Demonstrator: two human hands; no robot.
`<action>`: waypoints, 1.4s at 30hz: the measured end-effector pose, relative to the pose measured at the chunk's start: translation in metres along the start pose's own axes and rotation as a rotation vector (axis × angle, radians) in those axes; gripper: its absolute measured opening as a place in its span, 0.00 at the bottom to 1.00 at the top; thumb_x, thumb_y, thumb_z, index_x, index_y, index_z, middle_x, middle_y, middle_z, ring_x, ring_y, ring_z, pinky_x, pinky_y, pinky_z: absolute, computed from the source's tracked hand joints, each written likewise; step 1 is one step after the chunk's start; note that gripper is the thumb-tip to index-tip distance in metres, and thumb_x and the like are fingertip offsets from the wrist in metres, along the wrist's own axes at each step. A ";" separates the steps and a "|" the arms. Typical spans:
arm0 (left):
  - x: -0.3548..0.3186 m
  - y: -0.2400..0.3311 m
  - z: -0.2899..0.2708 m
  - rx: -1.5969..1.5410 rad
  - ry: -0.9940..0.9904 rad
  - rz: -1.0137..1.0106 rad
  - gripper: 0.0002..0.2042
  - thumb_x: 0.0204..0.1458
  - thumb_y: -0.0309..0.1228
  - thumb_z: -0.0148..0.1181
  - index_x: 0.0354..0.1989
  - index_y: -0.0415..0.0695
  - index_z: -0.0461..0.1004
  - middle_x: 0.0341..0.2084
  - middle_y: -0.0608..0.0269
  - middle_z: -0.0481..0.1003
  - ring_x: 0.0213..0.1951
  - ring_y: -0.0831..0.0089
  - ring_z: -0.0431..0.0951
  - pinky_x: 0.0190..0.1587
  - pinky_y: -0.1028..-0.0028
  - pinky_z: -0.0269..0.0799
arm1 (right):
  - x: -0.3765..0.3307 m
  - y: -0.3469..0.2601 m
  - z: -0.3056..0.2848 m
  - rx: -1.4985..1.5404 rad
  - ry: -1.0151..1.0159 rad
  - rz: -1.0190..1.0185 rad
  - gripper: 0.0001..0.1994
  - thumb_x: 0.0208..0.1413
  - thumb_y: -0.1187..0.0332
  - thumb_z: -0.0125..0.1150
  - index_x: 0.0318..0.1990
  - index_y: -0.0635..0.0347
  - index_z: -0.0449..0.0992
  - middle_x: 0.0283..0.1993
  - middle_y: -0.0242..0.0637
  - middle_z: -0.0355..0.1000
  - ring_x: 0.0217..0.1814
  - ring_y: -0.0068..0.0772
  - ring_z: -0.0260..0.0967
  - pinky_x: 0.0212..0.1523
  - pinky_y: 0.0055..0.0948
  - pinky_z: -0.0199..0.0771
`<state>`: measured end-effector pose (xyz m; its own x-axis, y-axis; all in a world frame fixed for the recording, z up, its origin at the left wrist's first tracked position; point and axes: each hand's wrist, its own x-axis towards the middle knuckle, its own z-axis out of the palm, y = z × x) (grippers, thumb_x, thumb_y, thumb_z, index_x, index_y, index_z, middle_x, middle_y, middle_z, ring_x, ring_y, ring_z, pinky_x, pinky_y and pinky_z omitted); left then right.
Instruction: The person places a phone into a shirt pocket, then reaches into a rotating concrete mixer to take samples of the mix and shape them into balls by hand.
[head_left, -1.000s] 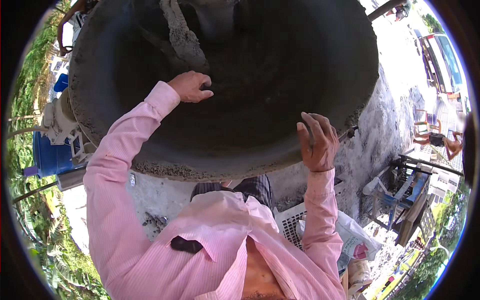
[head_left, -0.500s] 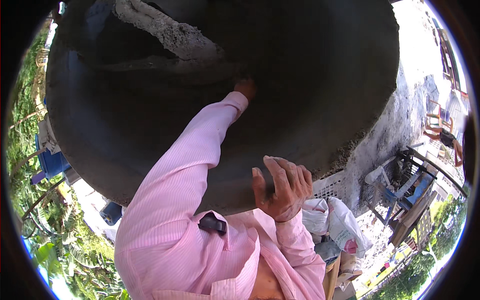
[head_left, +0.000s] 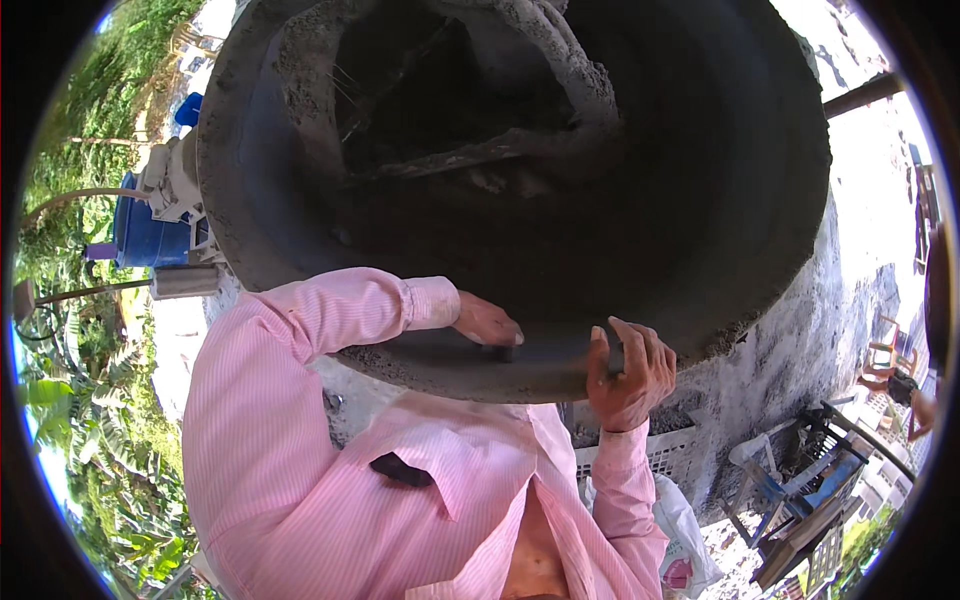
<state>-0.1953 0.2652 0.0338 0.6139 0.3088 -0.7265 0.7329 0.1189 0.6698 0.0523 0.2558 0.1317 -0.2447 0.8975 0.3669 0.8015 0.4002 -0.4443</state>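
Note:
A large round grey vessel point(head_left: 720, 200) with a smooth, wet-looking inner wall and a crusty rim fills the upper middle. My left hand point(head_left: 487, 322) is just inside its near rim, fingers bent down around a small dark block point(head_left: 500, 353); the block is mostly hidden and slightly blurred. To the right, my right hand point(head_left: 632, 375) touches the near rim, its fingers curved and apart with nothing in them. Deeper inside, a rough, grey-crusted frame point(head_left: 560, 60) forms a triangle around a dark hollow.
A blue barrel point(head_left: 150, 230) stands at the left near greenery. On the right are a blue-and-wood stand point(head_left: 800, 480) and, farther up, another person's arm point(head_left: 920, 412). A white plastic crate point(head_left: 665, 450) and a white sack point(head_left: 685, 540) lie below the rim.
My left hand has come back from deep inside the vessel to its near wall. My right hand stays by the near rim. The view has shifted, showing more of the crusted frame.

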 end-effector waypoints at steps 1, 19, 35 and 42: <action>-0.016 0.011 0.010 0.100 -0.065 0.065 0.27 0.62 0.48 0.37 0.62 0.45 0.67 0.58 0.49 0.70 0.61 0.51 0.67 0.64 0.59 0.59 | -0.002 -0.001 -0.001 -0.013 0.007 0.005 0.10 0.49 0.65 0.67 0.38 0.54 0.78 0.35 0.33 0.76 0.36 0.35 0.75 0.41 0.34 0.68; -0.212 -0.047 -0.054 0.098 0.870 0.290 0.15 0.51 0.31 0.58 0.48 0.42 0.74 0.31 0.62 0.75 0.34 0.73 0.75 0.43 0.74 0.70 | -0.013 -0.010 0.006 -0.097 0.011 0.135 0.08 0.52 0.60 0.64 0.35 0.52 0.81 0.37 0.31 0.78 0.39 0.38 0.75 0.43 0.34 0.69; -0.284 -0.184 -0.022 0.165 1.752 -0.121 0.18 0.50 0.22 0.57 0.52 0.44 0.73 0.48 0.55 0.75 0.51 0.60 0.76 0.56 0.68 0.68 | 0.061 -0.006 -0.008 0.010 -0.375 0.143 0.13 0.51 0.64 0.67 0.40 0.63 0.79 0.39 0.45 0.76 0.38 0.44 0.76 0.40 0.35 0.74; -0.283 -0.187 -0.024 0.149 1.537 -0.339 0.15 0.48 0.24 0.59 0.46 0.44 0.72 0.44 0.54 0.76 0.46 0.55 0.77 0.49 0.64 0.72 | 0.149 -0.009 0.041 -0.062 -0.606 -0.113 0.16 0.54 0.59 0.63 0.45 0.60 0.78 0.42 0.44 0.77 0.39 0.45 0.76 0.41 0.38 0.74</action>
<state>-0.5134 0.1782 0.1182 -0.3814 0.9217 0.0713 0.8466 0.3172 0.4274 -0.0138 0.3933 0.1570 -0.5817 0.8032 -0.1281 0.7783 0.5039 -0.3747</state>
